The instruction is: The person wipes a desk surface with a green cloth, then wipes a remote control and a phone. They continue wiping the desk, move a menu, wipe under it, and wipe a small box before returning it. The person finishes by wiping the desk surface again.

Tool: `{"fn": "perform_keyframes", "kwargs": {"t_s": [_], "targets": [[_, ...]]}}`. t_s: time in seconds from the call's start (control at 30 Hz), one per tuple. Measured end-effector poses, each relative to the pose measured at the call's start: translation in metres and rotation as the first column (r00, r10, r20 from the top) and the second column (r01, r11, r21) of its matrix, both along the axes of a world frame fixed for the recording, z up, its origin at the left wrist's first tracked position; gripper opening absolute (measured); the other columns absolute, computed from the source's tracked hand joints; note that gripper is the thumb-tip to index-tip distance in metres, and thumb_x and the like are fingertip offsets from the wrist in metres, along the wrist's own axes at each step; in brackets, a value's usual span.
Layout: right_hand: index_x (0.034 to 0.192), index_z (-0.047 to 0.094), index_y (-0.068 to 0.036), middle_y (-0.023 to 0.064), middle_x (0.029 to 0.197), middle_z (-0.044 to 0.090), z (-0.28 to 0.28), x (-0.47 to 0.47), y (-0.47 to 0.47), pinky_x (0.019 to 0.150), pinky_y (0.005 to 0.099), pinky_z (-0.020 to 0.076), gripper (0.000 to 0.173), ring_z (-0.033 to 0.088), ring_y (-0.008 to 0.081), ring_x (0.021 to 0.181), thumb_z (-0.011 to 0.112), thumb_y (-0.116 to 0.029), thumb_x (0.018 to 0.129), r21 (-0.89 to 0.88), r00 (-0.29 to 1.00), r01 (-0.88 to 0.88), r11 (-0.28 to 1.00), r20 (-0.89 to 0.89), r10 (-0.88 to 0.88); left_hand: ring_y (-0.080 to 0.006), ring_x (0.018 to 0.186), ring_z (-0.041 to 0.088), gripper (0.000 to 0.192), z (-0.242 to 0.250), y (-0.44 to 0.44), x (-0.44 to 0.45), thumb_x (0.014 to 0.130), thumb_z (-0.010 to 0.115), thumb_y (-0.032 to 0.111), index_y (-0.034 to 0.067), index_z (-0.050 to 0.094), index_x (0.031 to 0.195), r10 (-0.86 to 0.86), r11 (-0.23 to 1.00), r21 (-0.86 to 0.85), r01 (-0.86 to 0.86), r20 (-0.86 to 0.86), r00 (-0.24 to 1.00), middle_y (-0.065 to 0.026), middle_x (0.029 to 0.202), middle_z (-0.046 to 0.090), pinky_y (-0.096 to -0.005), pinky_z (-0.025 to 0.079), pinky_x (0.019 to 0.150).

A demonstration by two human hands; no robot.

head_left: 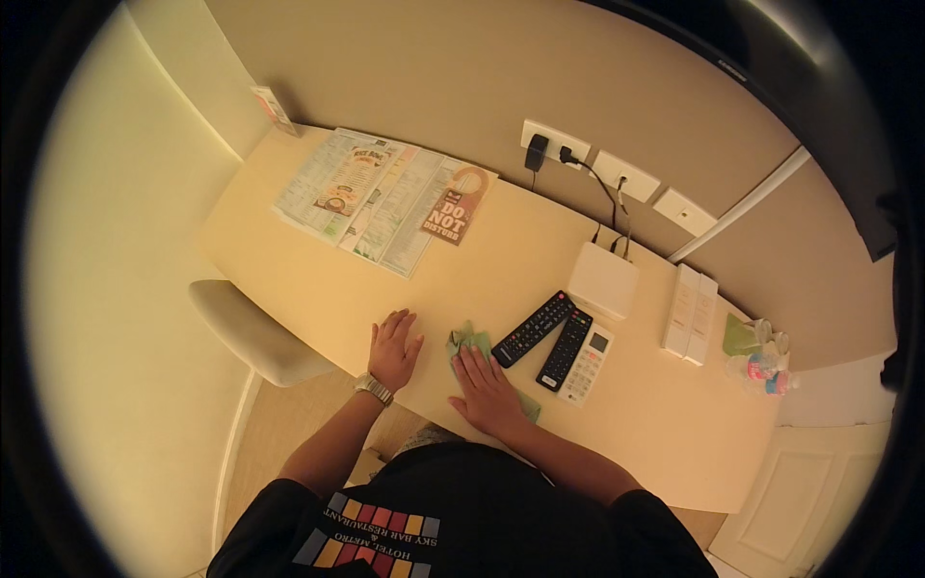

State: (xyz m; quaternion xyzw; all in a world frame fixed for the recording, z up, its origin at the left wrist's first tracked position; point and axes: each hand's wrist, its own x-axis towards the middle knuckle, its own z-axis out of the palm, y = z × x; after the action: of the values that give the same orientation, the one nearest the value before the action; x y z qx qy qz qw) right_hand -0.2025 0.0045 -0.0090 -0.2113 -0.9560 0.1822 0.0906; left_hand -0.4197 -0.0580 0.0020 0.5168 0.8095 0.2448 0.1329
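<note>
My right hand [485,394] lies flat on a crumpled green cloth [470,338], pressing it on the light desk [621,448]; part of the cloth shows past the wrist. My left hand [394,350], with a metal-band watch [373,389] on the wrist, rests near the desk's front edge, fingers apart and holding nothing. Just right of the cloth lie a black remote control [533,329], a second black remote [565,350] and a white air-conditioner remote [587,365]. The two black remotes touch or nearly touch at their upper ends.
Menu sheets [361,195] and a do-not-disturb door hanger [452,209] lie at the back left. A white box with cables [603,280], white cartons [690,314] and plastic bottles [759,366] stand towards the right. A chair [253,332] is at the front left.
</note>
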Motion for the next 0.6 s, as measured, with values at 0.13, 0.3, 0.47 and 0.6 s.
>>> {"fn": "perform_keyframes", "kwargs": {"t_s": [0.13, 0.3, 0.47, 0.6], "targets": [[0.143, 0.033, -0.001, 0.0180, 0.151, 0.027, -0.003, -0.032, 0.003, 0.114, 0.0487, 0.0200, 0.071, 0.026, 0.0316, 0.140, 0.051, -0.045, 0.090, 0.004, 0.995, 0.087, 0.996, 0.041, -0.087, -0.0327, 0.132, 0.038, 0.045, 0.000, 0.021, -0.025, 0.090, 0.056, 0.029, 0.008, 0.051, 0.129, -0.021, 0.999, 0.029, 0.022, -0.035, 0.999, -0.0118, 0.138, 0.046, -0.0589, 0.021, 0.110], [0.142, 0.030, 0.002, 0.0227, 0.151, 0.024, -0.005, -0.033, -0.012, 0.113, 0.0497, 0.0199, 0.076, 0.024, 0.0354, 0.141, 0.052, -0.047, 0.089, -0.076, 0.955, 0.269, 0.960, 0.152, -0.256, -0.0305, 0.131, 0.040, 0.041, -0.007, 0.064, -0.037, 0.089, 0.058, 0.025, 0.008, 0.053, 0.126, -0.379, 0.923, 0.055, 0.380, -0.029, 0.925, -0.0126, 0.137, 0.047, -0.0590, 0.021, 0.110], [0.142, 0.029, 0.006, 0.0271, 0.149, 0.024, -0.004, -0.030, -0.036, 0.113, 0.0507, 0.0212, 0.080, 0.024, 0.0372, 0.140, 0.052, -0.049, 0.088, -0.006, 0.814, 0.500, 0.866, 0.345, -0.467, -0.0268, 0.133, 0.039, 0.043, -0.013, 0.102, 0.000, 0.090, 0.055, 0.033, 0.010, 0.053, 0.127, -0.729, 0.683, 0.045, 0.729, 0.079, 0.679, -0.0100, 0.137, 0.048, -0.0593, 0.018, 0.111], [0.140, 0.034, 0.002, 0.0236, 0.147, 0.030, -0.001, -0.039, -0.044, 0.112, 0.0537, 0.0224, 0.075, 0.029, 0.0367, 0.138, 0.053, -0.048, 0.088, -0.089, 0.859, 0.446, 0.891, 0.321, -0.398, -0.0235, 0.135, 0.037, 0.049, -0.010, 0.122, 0.043, 0.091, 0.051, 0.040, 0.011, 0.050, 0.131, -0.860, 0.502, -0.058, 0.863, 0.078, 0.505, -0.0064, 0.137, 0.048, -0.0629, 0.013, 0.111]]}}
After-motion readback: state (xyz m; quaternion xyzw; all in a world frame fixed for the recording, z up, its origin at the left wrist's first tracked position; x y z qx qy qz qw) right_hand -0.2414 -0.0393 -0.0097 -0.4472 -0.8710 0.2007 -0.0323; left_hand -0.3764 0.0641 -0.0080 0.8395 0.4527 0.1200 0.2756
